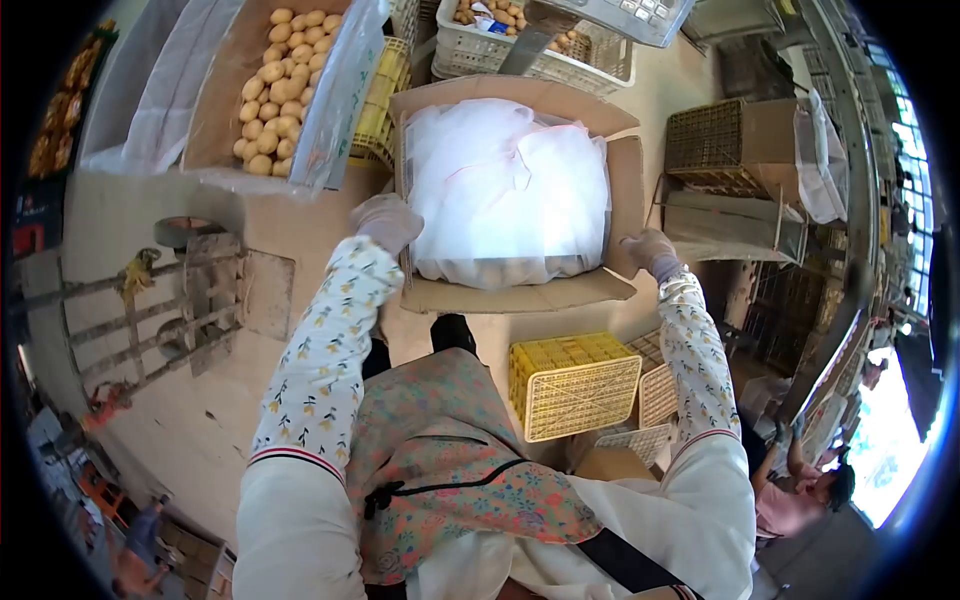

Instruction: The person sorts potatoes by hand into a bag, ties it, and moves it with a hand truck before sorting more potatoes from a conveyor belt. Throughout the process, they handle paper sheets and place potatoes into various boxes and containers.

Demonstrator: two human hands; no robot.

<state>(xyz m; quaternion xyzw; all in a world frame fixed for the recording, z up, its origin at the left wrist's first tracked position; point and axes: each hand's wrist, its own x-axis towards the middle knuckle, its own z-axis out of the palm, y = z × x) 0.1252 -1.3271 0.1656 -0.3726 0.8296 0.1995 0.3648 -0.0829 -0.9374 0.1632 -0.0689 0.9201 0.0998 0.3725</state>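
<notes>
An open cardboard box [520, 297] with its flaps spread is held in front of me at the upper middle. Inside it lies a bulky white translucent bag [510, 190], gathered at its top. My left hand [388, 222], in a light glove, is closed on the box's left side. At the right side, my right hand [648, 250] is closed on the box edge, also gloved. The fingertips of both hands are partly hidden by the cardboard.
Potatoes fill a lined box [215, 110] at upper left. White crates [590, 75] stand beyond, below a scale [635, 15]. Yellow crates [575, 385] are near my legs. A metal cart [130, 310] lies left; another person [800, 495] is at lower right.
</notes>
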